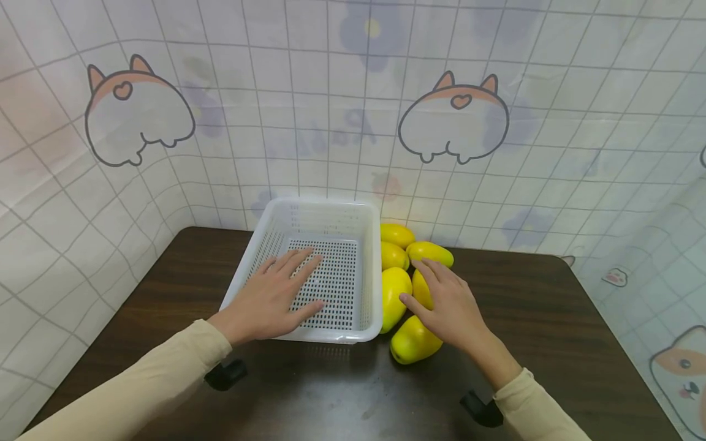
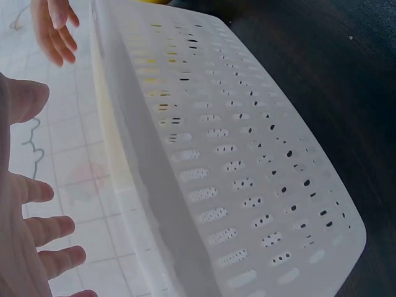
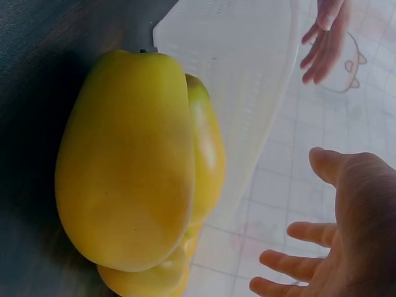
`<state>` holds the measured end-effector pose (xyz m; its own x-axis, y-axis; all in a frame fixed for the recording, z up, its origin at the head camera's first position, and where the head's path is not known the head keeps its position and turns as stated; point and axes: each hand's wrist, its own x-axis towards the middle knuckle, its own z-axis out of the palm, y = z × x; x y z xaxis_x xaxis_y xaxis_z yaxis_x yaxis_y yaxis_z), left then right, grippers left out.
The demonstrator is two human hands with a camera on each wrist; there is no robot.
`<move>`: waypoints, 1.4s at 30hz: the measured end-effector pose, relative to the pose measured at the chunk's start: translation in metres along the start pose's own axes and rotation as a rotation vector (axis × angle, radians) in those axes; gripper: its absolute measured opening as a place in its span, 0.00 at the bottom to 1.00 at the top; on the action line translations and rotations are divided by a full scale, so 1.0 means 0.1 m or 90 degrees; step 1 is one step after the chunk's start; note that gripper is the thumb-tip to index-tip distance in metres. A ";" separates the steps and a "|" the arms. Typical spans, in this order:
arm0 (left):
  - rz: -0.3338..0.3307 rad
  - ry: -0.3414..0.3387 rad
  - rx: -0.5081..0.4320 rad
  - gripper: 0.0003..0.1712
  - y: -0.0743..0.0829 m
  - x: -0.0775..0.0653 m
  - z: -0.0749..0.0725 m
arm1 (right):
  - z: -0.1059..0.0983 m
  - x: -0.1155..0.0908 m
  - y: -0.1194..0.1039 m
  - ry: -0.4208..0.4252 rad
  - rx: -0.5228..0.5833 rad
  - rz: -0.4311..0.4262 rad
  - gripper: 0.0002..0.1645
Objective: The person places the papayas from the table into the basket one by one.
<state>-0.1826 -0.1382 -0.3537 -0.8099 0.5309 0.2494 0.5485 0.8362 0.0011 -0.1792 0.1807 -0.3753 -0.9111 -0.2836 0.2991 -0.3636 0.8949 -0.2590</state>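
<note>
A white perforated plastic basket (image 1: pixel 366 334) stands on the dark wooden table, and no contents show inside it. Above its left part hovers my left hand (image 1: pixel 273 300), fingers spread and holding nothing; the left wrist view has the hand (image 2: pixel 31 204) apart from the basket's wall (image 2: pixel 204 142). Several yellow mangoes (image 1: pixel 415 340) lie bunched along the basket's right side. Over them is my right hand (image 1: pixel 449 300), its fingers extended and grasping nothing. In the right wrist view the nearest mango (image 3: pixel 127 167) lies apart from that hand (image 3: pixel 346 229), with others partly hidden behind it.
The table (image 1: pixel 529 324) extends left, right and in front of the basket. A white grid-patterned sheet (image 1: pixel 331 98) with cartoon prints hangs behind it and along both sides. Black straps (image 1: pixel 226 373) show at my wrists.
</note>
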 end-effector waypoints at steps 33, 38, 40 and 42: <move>-0.009 0.019 0.000 0.43 -0.13 -0.12 0.07 | 0.02 -0.11 0.13 0.020 0.029 0.028 0.39; -0.012 0.021 -0.005 0.43 -0.15 -0.14 0.07 | 0.01 -0.10 0.15 0.014 0.035 0.035 0.40; -0.013 0.019 -0.005 0.43 -0.16 -0.14 0.07 | 0.01 -0.10 0.17 0.017 0.035 0.037 0.39; -0.015 0.016 -0.009 0.43 -0.17 -0.15 0.07 | 0.02 -0.09 0.19 0.020 0.035 0.035 0.39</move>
<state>-0.1813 -0.1597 -0.3644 -0.8178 0.5067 0.2728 0.5318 0.8466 0.0218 -0.1780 0.1992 -0.3851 -0.9239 -0.2228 0.3110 -0.3237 0.8885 -0.3251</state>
